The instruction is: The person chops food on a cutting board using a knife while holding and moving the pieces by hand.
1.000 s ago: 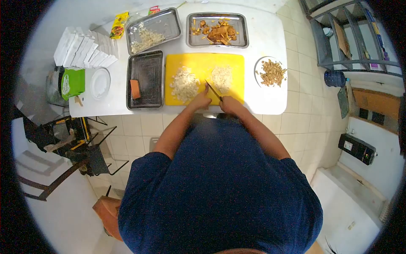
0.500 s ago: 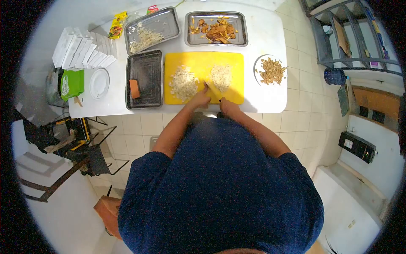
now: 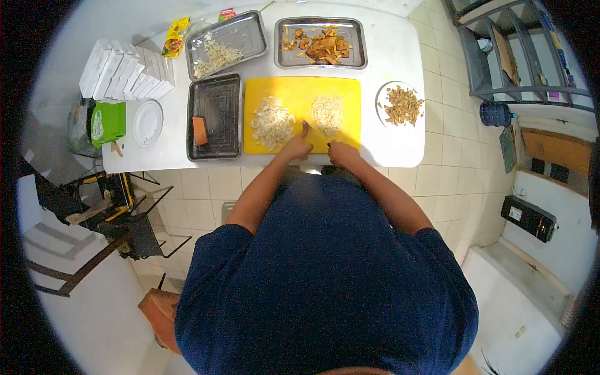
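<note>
A yellow cutting board (image 3: 301, 87) lies at the table's front edge and bears two heaps of pale chopped pieces, a left heap (image 3: 272, 123) and a right heap (image 3: 327, 115). My right hand (image 3: 342, 154) is closed round the handle of a knife (image 3: 320, 134), whose blade points up and left between the heaps and looks faint against the yellow. Beside the blade, my left hand (image 3: 298, 146) rests at the board's front edge with a finger stretched forward near the knife's tip. Whether it pinches a small piece cannot be made out.
Left of the board is a dark tray (image 3: 214, 100) with an orange block (image 3: 199, 130). Behind stand a tray of pale pieces (image 3: 254, 39) and a tray of browned food (image 3: 284, 60). A plate of brown pieces (image 3: 403, 106) sits right; white boxes (image 3: 103, 69) stand left.
The knife's dark blade has turned faint against the board since the earliest frame. My right hand has shifted slightly right. My left hand stays almost in place.
</note>
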The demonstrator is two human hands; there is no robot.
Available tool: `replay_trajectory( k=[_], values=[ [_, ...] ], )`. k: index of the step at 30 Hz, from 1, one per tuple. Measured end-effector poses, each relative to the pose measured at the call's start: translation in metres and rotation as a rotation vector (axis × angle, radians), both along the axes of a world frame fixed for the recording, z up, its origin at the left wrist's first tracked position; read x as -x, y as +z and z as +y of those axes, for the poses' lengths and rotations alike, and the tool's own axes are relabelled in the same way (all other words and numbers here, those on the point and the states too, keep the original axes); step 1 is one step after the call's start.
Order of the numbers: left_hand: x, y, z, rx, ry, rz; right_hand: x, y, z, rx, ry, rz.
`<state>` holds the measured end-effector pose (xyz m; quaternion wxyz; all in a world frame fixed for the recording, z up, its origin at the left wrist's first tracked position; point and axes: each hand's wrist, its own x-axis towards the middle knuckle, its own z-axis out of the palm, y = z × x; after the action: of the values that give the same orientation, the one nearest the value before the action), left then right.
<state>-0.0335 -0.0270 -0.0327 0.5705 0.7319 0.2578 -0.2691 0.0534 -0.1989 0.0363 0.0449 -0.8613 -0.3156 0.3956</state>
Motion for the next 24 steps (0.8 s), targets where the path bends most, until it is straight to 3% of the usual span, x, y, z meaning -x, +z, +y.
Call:
replay_trajectory(
  k=[2, 6, 14, 19, 21, 24],
  values=[
    [0.000, -0.002, 0.000, -0.010, -0.027, -0.015, 0.005, -0.023, -0.004, -0.050, -0.043, 0.007],
    [0.002, -0.001, 0.003, 0.026, -0.010, -0.042, 0.004, -0.017, 0.003, -0.116, -0.057, 0.035],
    [0.000, -0.015, 0.002, 0.019, -0.013, -0.056, -0.011, 0.010, 0.009, -0.038, -0.039, 0.129],
    [-0.001, -0.005, 0.002, -0.091, 0.020, -0.038, 0.001, -0.012, 0.006, -0.033, -0.055, 0.070],
    [0.005, -0.048, 0.010, -0.051, -0.087, -0.149, 0.006, -0.022, 0.006, 0.033, -0.098, 0.060],
    [0.007, -0.067, 0.015, -0.059, -0.116, -0.245, 0.005, -0.030, 0.004, -0.056, -0.105, 0.060]
  ],
)
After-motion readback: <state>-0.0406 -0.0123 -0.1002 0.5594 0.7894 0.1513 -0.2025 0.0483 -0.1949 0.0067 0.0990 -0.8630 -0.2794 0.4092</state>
